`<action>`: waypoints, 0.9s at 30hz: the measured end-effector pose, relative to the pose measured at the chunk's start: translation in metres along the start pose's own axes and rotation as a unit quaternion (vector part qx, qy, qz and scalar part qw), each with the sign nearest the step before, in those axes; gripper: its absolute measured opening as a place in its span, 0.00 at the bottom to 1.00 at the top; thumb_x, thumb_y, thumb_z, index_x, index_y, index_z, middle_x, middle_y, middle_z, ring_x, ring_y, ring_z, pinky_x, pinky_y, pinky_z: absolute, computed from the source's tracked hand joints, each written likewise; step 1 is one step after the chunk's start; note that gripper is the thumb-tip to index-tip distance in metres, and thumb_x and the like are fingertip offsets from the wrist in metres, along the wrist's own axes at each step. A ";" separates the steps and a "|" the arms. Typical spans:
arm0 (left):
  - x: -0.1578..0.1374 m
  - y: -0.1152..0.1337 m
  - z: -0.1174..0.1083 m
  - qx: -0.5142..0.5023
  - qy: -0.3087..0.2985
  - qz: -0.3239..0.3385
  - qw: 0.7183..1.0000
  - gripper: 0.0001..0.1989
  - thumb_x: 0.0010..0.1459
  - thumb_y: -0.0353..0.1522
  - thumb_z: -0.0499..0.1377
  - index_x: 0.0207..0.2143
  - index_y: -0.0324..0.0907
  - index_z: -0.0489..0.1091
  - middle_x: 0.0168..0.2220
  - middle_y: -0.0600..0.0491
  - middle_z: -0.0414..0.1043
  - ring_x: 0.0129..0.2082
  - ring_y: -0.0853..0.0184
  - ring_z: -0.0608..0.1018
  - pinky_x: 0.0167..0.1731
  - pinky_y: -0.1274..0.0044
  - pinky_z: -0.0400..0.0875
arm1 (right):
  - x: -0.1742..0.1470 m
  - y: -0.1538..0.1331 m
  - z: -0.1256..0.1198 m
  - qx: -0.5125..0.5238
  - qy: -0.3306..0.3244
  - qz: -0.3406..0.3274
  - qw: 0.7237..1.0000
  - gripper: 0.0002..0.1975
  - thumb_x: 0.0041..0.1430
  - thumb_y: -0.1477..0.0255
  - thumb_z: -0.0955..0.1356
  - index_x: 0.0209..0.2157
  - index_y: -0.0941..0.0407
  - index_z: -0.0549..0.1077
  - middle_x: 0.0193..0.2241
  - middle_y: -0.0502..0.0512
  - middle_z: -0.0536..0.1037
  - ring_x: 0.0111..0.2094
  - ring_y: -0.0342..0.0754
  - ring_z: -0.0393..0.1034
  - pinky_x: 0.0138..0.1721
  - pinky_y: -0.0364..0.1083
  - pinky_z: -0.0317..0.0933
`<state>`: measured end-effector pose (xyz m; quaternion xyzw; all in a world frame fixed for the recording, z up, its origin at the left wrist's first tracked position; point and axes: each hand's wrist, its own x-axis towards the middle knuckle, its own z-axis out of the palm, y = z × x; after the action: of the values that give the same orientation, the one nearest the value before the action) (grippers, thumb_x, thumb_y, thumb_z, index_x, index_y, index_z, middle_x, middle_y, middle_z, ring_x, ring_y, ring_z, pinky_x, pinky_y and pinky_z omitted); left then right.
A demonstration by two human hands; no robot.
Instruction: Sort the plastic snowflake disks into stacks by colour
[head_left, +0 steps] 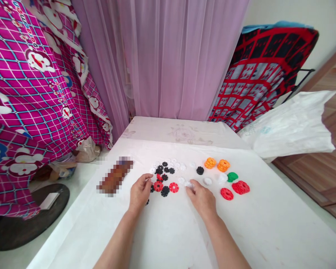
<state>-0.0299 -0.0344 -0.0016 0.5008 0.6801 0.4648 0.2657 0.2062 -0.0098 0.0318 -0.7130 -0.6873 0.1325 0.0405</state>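
Note:
My left hand [140,192] is closed, its fingertips pinched beside a group of black and red notched plastic discs; what it holds, if anything, is hidden. My right hand [202,198] pinches a white notched disc [188,184] just above the cloth. Between the hands lie a red disc [174,187], a black disc [165,191] and another red disc [158,186] close to my left fingers. Smaller black discs [171,170] cluster behind them. Loose white discs [182,166] spread further back, with one white disc [181,180] near my right fingertips.
On the right stand orange stacks [223,165], a black stack [199,170], white discs [207,181], green discs [232,177] and red stacks [240,187]. A blurred-out item [116,177] lies left on the white-covered table [168,239]. A white plastic bag [291,127] overhangs the right edge.

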 end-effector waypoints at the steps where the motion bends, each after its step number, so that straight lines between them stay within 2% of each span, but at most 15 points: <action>1: 0.000 0.000 0.000 0.005 0.001 0.001 1.000 0.15 0.57 0.40 0.52 0.41 0.46 0.73 0.25 0.57 0.76 0.31 0.65 0.80 0.35 0.75 0.70 | 0.000 0.000 -0.001 -0.001 -0.002 0.001 1.000 0.17 0.64 0.62 0.60 0.51 0.48 0.70 0.39 0.50 0.81 0.41 0.50 0.75 0.34 0.44 0.56; 7: 0.000 0.003 -0.002 0.023 0.007 0.003 1.000 0.15 0.56 0.41 0.53 0.40 0.46 0.74 0.24 0.57 0.75 0.28 0.67 0.78 0.31 0.76 0.69 | 0.000 -0.002 0.004 -0.001 0.012 0.006 1.000 0.15 0.64 0.63 0.61 0.46 0.49 0.73 0.35 0.51 0.81 0.37 0.50 0.75 0.31 0.44 0.54; 11: 0.001 0.004 -0.003 0.036 0.007 0.002 0.999 0.17 0.56 0.42 0.52 0.41 0.45 0.74 0.25 0.56 0.76 0.28 0.66 0.77 0.30 0.76 0.68 | -0.001 0.004 0.007 0.047 0.040 0.005 0.998 0.14 0.63 0.63 0.62 0.46 0.50 0.73 0.30 0.48 0.80 0.34 0.48 0.74 0.31 0.43 0.53; 14: 0.002 0.004 -0.003 0.043 0.008 0.003 0.999 0.17 0.56 0.44 0.52 0.40 0.45 0.73 0.27 0.55 0.77 0.28 0.65 0.77 0.31 0.75 0.68 | 0.003 0.019 -0.001 0.084 0.089 0.045 0.991 0.16 0.63 0.62 0.62 0.49 0.51 0.72 0.28 0.48 0.80 0.34 0.48 0.74 0.32 0.43 0.54; 17: 0.003 0.004 -0.003 0.045 0.006 0.003 0.999 0.17 0.55 0.44 0.52 0.40 0.46 0.73 0.29 0.55 0.78 0.30 0.65 0.78 0.32 0.75 0.69 | 0.009 0.036 -0.015 0.077 0.138 0.111 0.981 0.17 0.63 0.61 0.62 0.50 0.52 0.72 0.30 0.49 0.80 0.34 0.49 0.73 0.31 0.44 0.55; 21: 0.004 0.002 -0.003 0.048 0.002 -0.003 0.999 0.18 0.55 0.45 0.52 0.41 0.46 0.73 0.30 0.54 0.78 0.31 0.65 0.78 0.33 0.74 0.69 | 0.015 0.047 -0.024 0.053 0.119 0.154 0.979 0.17 0.63 0.60 0.63 0.48 0.50 0.73 0.33 0.51 0.81 0.37 0.50 0.73 0.31 0.44 0.55; 27: 0.003 -0.001 -0.005 0.055 0.001 -0.005 0.998 0.19 0.56 0.46 0.52 0.41 0.46 0.73 0.31 0.54 0.79 0.31 0.64 0.78 0.34 0.74 0.70 | 0.018 0.046 -0.021 0.016 0.081 0.146 0.986 0.18 0.64 0.60 0.61 0.50 0.50 0.71 0.35 0.52 0.81 0.39 0.51 0.74 0.33 0.44 0.57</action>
<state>-0.0354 -0.0330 0.0002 0.5110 0.7072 0.4260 0.2390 0.2568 0.0081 0.0388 -0.8137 -0.5676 0.0895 0.0879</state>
